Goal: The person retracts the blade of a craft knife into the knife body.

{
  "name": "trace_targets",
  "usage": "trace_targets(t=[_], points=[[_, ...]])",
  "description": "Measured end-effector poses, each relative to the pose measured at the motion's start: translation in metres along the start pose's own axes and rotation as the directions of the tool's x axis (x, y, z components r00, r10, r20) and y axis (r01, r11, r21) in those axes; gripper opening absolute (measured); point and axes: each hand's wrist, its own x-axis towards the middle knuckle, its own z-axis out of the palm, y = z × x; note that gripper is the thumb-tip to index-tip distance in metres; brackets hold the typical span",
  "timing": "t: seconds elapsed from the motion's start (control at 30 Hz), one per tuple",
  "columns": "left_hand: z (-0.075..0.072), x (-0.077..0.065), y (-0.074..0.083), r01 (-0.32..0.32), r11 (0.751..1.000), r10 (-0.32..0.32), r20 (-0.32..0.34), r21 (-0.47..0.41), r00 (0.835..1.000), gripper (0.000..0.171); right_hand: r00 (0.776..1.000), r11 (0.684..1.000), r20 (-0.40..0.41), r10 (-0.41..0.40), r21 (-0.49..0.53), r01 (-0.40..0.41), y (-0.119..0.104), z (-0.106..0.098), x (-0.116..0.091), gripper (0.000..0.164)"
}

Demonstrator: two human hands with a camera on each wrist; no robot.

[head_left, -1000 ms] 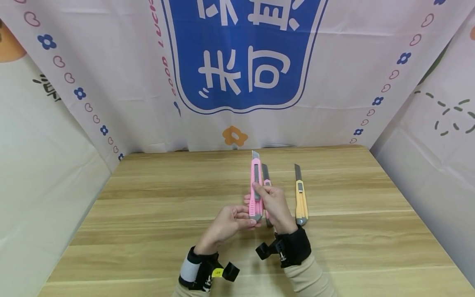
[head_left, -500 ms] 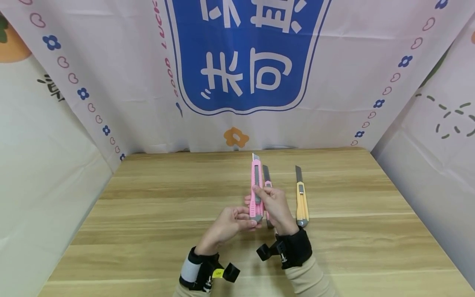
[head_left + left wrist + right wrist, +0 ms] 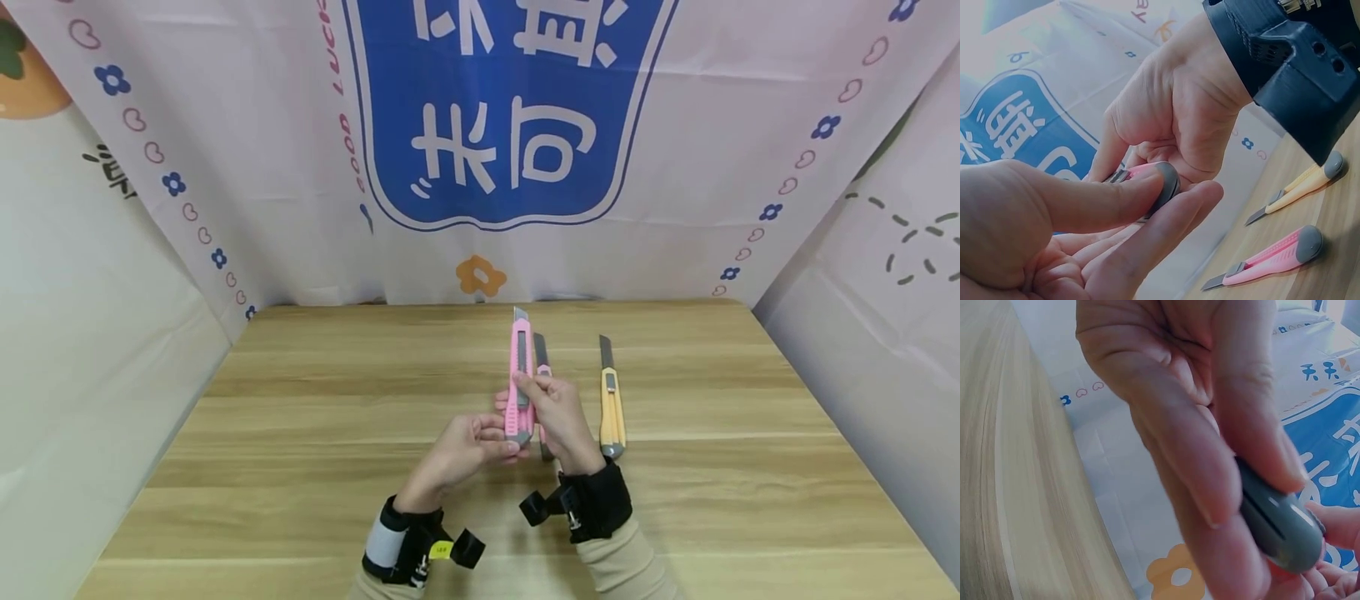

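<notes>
A pink utility knife (image 3: 521,346) is held up over the table, a short bit of its blade out at the top. My left hand (image 3: 457,454) pinches its grey end cap (image 3: 1285,531) between thumb and fingers. From the right side, my right hand (image 3: 564,421) holds the body, thumb (image 3: 527,385) on the slider area. Partly behind that hand lies a second pink utility knife (image 3: 542,350), blade extended; the left wrist view shows this pink knife (image 3: 1269,262) more fully. To the right is a yellow utility knife (image 3: 612,408), its blade also extended.
The wood-grain table (image 3: 315,400) ends at a hanging white cloth (image 3: 675,242) with a blue printed panel. More white cloth (image 3: 82,333) hangs at the left side. Black camera straps (image 3: 600,504) sit on both wrists.
The head view has shifted slightly, carrying the whole scene a little rightward in the picture. Both hands keep the same hold on the pink utility knife.
</notes>
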Motion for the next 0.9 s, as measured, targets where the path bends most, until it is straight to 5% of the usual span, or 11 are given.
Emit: trace_targets(t=[0.9], points=[[0.0,0.0004,-0.0007,-0.012,1.0,0.012,0.012,-0.009,1.0,0.036,0.999,1.0,0.031,-0.011,-0.007,0.011,-0.0014,-0.0015,-0.0027,0.033]])
